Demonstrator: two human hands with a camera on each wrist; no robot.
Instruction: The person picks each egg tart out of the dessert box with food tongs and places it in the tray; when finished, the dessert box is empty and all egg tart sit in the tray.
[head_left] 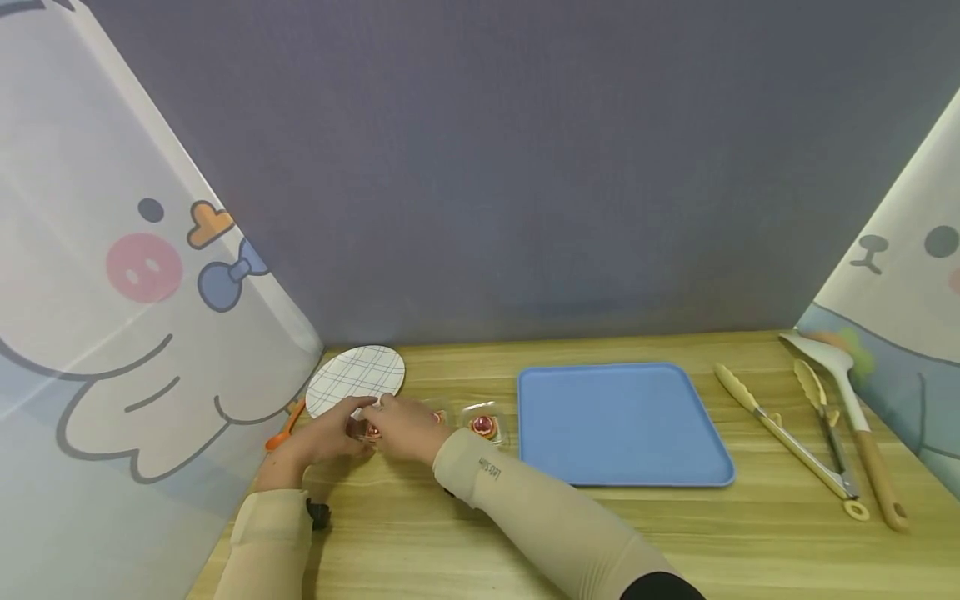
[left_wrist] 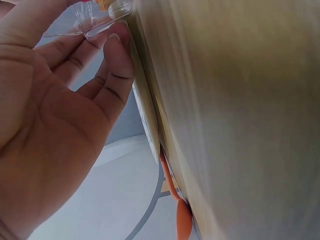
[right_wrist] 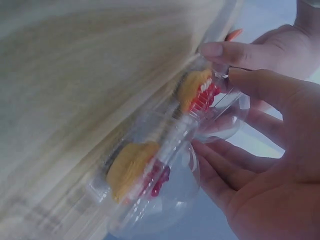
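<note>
Right wrist view shows best the small clear plastic box with a domed lid (right_wrist: 220,112), which is between the two hands, at the left part of the pale wooden table (head_left: 390,533). Inside sits a golden tart with red topping (right_wrist: 194,92). Whether the base of the box touches the table, I cannot tell.

The left hand (head_left: 330,433) grips this box by its side, thumb and fingers around the edge. The right hand (head_left: 408,425) grips it also, with the thumb at the rim and other fingers behind the dome.

I judge the box to be very light, thin and springy; its smooth plastic may slip, and the dome would dent under a hard squeeze. The stiffer rim looks the better place to hold, with soft pinches from opposite sides. If it tips, the tart could slide and smear its topping.

From this box, a second clear box with a tart (right_wrist: 170,185) and a third one (head_left: 495,414) lie toward three o'clock, then the blue rectangular tray (head_left: 622,425), the gold-and-silver tongs (head_left: 795,446) and the white turner with wooden handle (head_left: 855,408). The white checked round plate (head_left: 356,379) is near twelve o'clock, the orange spoon (head_left: 277,440) near nine.
</note>
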